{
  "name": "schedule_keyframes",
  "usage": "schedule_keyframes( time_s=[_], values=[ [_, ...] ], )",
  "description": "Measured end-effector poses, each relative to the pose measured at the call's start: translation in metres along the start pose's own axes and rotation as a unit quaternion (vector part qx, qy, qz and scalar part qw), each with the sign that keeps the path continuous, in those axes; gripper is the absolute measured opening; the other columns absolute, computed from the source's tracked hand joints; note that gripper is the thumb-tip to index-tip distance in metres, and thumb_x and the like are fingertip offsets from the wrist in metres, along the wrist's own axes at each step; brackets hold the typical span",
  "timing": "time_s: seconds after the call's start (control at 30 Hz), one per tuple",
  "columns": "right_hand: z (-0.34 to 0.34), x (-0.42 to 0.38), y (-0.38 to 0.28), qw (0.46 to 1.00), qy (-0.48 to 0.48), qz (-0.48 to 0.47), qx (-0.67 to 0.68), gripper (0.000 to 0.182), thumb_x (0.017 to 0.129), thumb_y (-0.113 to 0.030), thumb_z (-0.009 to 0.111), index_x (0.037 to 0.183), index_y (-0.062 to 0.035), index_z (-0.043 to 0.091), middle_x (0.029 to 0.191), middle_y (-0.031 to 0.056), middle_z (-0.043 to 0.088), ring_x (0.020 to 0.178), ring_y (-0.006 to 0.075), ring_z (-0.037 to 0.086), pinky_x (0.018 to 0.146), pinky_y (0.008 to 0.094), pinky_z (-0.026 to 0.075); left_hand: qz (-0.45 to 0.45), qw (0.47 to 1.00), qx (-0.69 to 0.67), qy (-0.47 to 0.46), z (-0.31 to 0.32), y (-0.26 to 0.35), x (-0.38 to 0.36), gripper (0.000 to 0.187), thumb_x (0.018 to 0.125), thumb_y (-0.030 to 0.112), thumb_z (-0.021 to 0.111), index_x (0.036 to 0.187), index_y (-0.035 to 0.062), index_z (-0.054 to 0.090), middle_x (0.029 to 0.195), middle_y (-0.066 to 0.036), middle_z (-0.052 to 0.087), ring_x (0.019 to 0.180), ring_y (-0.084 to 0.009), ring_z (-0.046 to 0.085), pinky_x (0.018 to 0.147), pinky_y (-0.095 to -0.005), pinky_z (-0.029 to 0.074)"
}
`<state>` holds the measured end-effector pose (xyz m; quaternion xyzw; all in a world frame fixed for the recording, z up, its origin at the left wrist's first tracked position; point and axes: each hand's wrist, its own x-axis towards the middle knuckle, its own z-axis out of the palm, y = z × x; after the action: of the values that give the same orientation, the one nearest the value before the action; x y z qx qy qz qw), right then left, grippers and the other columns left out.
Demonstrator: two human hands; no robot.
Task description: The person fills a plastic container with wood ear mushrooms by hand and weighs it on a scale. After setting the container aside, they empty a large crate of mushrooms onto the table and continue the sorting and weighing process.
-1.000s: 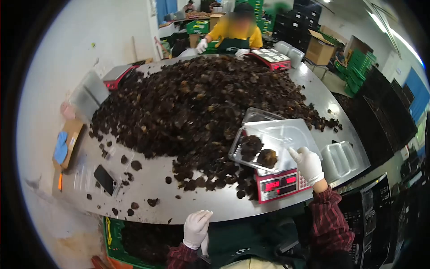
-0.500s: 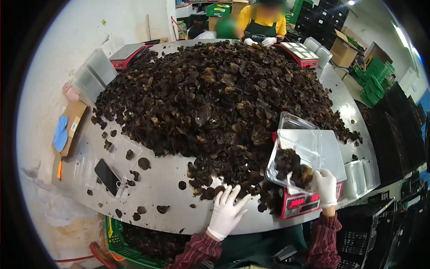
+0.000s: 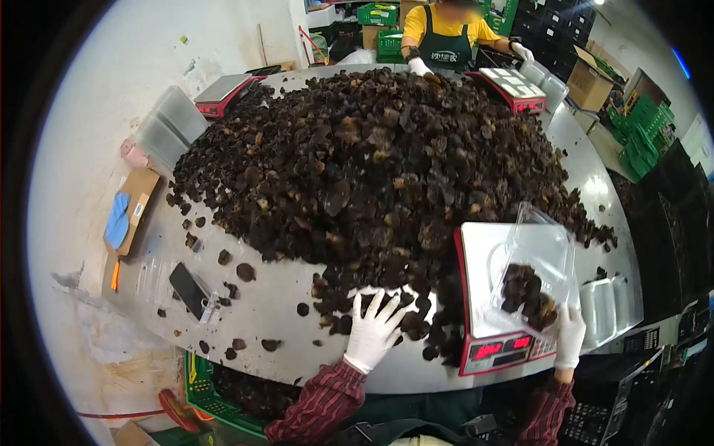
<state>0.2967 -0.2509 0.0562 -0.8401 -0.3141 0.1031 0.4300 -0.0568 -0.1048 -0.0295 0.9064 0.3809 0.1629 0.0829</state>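
Observation:
A broad heap of dark wood ear mushrooms (image 3: 372, 171) covers the middle of the metal table. My left hand (image 3: 372, 332), white-gloved, lies with fingers spread on loose mushrooms at the heap's near edge. My right hand (image 3: 570, 334), gloved too, grips the near right edge of a clear plastic box (image 3: 547, 241). Several wood ears (image 3: 526, 293) sit in the box, which is tilted above the right part of a red scale (image 3: 480, 260). The scale's red digits are lit but blurred. My right fingertips are partly hidden against the box.
Stacked clear boxes (image 3: 606, 305) stand right of the scale. A phone (image 3: 189, 290) and scattered wood ears lie at left, near a cardboard box (image 3: 134, 212). Below the table edge is a green crate (image 3: 201, 386). Across the table, a person (image 3: 446, 44) works beside another scale (image 3: 513, 88).
My right hand has carried the clear box rightward, uncovering the scale's left plate. My left hand shifted slightly. The person opposite has moved one hand out toward the stacked boxes. The view has tilted slightly.

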Motion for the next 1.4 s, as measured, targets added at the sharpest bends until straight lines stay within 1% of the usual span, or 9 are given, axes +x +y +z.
schedule_keyframes(
  time_s=[0.33,0.4,0.47,0.63,0.8,0.93,1.1,1.2,1.4],
  values=[
    [-0.017,-0.068,-0.046,0.978,0.094,-0.169,0.084,0.017,0.095,-0.012,0.054,0.1,0.0001,0.065,0.071,0.0006,0.055,0.05,0.0031,0.042,0.047,0.0187,0.033,-0.08,0.969,0.064,0.224,-0.048,-0.041,0.057,0.042,0.074,0.018,0.069,0.115,0.0143,0.061,0.1,-0.006,0.059,0.093,-0.0245,0.053,0.081,-0.0373,0.042],
    [-0.015,-0.091,-0.044,0.988,0.031,-0.09,0.123,0.009,0.089,-0.008,0.06,0.09,-0.0007,0.065,0.063,0.0011,0.055,0.048,0.0102,0.049,0.046,0.0256,0.038,-0.096,0.966,0.112,0.214,-0.037,-0.066,0.087,0.039,0.074,0.02,0.069,0.112,0.0158,0.063,0.098,-0.004,0.06,0.093,-0.024,0.053,0.08,-0.0365,0.042],
    [-0.004,-0.104,-0.026,0.939,0.056,-0.338,-0.029,0.003,0.084,-0.002,0.065,0.085,0.0004,0.064,0.064,0.0127,0.058,0.048,0.0254,0.052,0.046,0.0329,0.041,-0.083,0.973,0.138,0.168,-0.023,-0.093,0.103,0.037,0.073,0.022,0.07,0.109,0.0167,0.065,0.097,-0.001,0.061,0.092,-0.023,0.054,0.08,-0.036,0.043],
    [0.032,-0.131,-0.022,0.908,-0.082,-0.412,-0.008,0.003,0.083,-0.007,0.066,0.083,-0.0042,0.064,0.058,0.0105,0.053,0.048,0.026,0.054,0.045,0.0358,0.043,-0.149,0.929,-0.207,0.267,-0.024,-0.093,0.089,0.018,0.079,0.013,0.067,0.096,0.0053,0.07,0.088,-0.005,0.068,0.079,-0.0165,0.062,0.073,-0.0288,0.048],
    [0.093,-0.147,-0.011,0.838,-0.225,-0.497,-0.021,0.009,0.086,-0.014,0.061,0.082,-0.0058,0.061,0.056,0.0077,0.048,0.046,0.024,0.052,0.042,0.0352,0.042,-0.274,0.699,-0.639,0.167,-0.034,-0.069,0.033,0.028,0.085,0.013,0.065,0.109,-0.002,0.062,0.088,-0.003,0.065,0.074,-0.0092,0.06,0.067,-0.0222,0.049],
    [0.145,-0.168,-0.008,0.814,-0.267,-0.516,-0.018,0.017,0.087,-0.017,0.059,0.074,-0.007,0.057,0.056,0.0084,0.048,0.046,0.0256,0.051,0.042,0.0355,0.042,-0.243,0.833,-0.497,-0.007,-0.036,-0.054,0.006,0.027,0.084,0.012,0.066,0.109,0.0025,0.065,0.09,-0.002,0.064,0.071,-0.0086,0.057,0.066,-0.0229,0.047],
    [0.174,-0.169,-0.006,0.837,-0.294,-0.462,0.0,0.026,0.089,-0.022,0.057,0.067,-0.0093,0.05,0.056,0.0101,0.05,0.048,0.0283,0.053,0.043,0.0374,0.043,-0.055,0.968,-0.115,0.217,-0.036,-0.059,0.061,0.041,0.076,0.011,0.068,0.117,0.0117,0.061,0.11,-0.009,0.059,0.09,-0.0216,0.059,0.079,-0.0313,0.049],
    [0.175,-0.168,-0.003,0.84,-0.306,-0.448,0.011,0.027,0.089,-0.022,0.057,0.066,-0.0094,0.05,0.055,0.0098,0.049,0.047,0.0283,0.052,0.043,0.0375,0.043,-0.11,0.977,0.058,0.176,-0.04,-0.066,0.107,0.038,0.075,0.011,0.068,0.112,0.0169,0.064,0.107,-0.008,0.06,0.093,-0.0263,0.06,0.078,-0.0353,0.05],
    [0.174,-0.166,-0.005,0.851,-0.3,-0.431,0.027,0.027,0.088,-0.022,0.058,0.066,-0.0091,0.051,0.056,0.0098,0.05,0.048,0.0281,0.054,0.043,0.0374,0.044,-0.1,0.936,-0.233,0.243,-0.049,-0.088,0.096,0.02,0.078,0.004,0.066,0.098,0.006,0.068,0.095,-0.007,0.066,0.085,-0.019,0.063,0.076,-0.0263,0.048]
  ],
)
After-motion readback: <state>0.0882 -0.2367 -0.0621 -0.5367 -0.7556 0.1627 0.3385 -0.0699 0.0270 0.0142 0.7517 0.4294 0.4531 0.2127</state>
